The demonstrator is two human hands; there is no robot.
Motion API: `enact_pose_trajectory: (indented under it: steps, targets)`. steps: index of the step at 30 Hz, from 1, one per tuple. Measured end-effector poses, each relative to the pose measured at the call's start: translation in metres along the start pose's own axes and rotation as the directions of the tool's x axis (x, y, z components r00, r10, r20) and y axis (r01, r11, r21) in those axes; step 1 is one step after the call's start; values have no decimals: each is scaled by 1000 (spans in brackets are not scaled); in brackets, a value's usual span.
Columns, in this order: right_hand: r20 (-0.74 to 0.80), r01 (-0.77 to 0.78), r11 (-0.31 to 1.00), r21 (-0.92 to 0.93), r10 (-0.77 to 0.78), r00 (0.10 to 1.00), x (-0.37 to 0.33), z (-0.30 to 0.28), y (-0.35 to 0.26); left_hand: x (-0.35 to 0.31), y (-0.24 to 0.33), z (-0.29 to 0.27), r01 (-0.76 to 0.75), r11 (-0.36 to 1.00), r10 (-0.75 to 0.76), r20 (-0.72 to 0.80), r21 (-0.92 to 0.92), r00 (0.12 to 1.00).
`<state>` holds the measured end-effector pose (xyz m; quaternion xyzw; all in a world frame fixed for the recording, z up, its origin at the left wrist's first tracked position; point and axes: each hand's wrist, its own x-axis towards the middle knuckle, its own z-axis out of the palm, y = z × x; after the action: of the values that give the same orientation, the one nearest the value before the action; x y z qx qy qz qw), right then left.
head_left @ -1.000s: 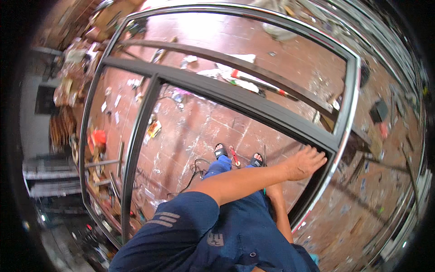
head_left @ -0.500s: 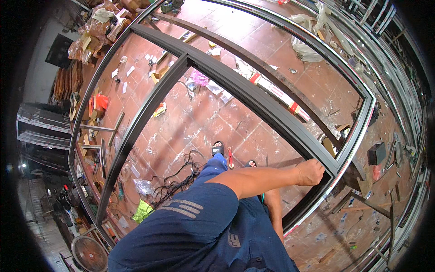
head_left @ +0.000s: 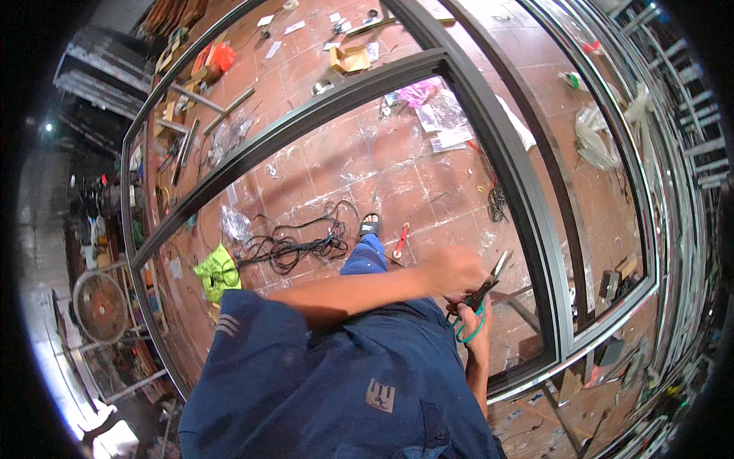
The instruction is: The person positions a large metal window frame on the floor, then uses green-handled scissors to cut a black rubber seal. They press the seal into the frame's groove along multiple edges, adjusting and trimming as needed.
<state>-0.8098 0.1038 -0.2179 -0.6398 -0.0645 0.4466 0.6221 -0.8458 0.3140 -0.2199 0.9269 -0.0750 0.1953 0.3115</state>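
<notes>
- The scissors (head_left: 480, 300), dark blades and green handle loops, sit right of the frame's centre, blades angled up toward the upper right, loops hanging below.
- My right hand (head_left: 475, 325) comes up from the lower edge and has its grip clamped on the scissors, fingers through the green loops.
- My left hand (head_left: 453, 269) reaches across from the left and lies just above the scissors, at their pivot; it is blurred, so I cannot tell whether its grip is closed or apart.
- Just right of both hands runs the grey metal frame (head_left: 527, 222), its thick bar sweeping from the top centre down to the lower right, with a crossbar curving off to the left.
- Below me, at centre, is my foot in a black sandal (head_left: 370, 226), with a red-handled tool (head_left: 401, 239) just beside it on the tiled floor (head_left: 367, 161).
- A tangle of black cable (head_left: 298, 243) lies left of the sandal, a yellow-green cloth (head_left: 216, 271) further left.
- A cardboard box (head_left: 350, 58) sits at upper centre, a fan (head_left: 99, 306) at the left edge.
</notes>
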Motion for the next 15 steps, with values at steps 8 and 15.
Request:
enact_pose_trajectory:
  steps: [8, 15]
  targets:
    - [347, -49, 993, 104, 10, 938, 53, 116, -125, -170, -67, -70, 710, 693, -711, -39, 125, 702]
    - [286, 163, 977, 136, -196, 938, 54, 231, -242, -302, -138, -33, 953, 302, -948, 98, -9, 302]
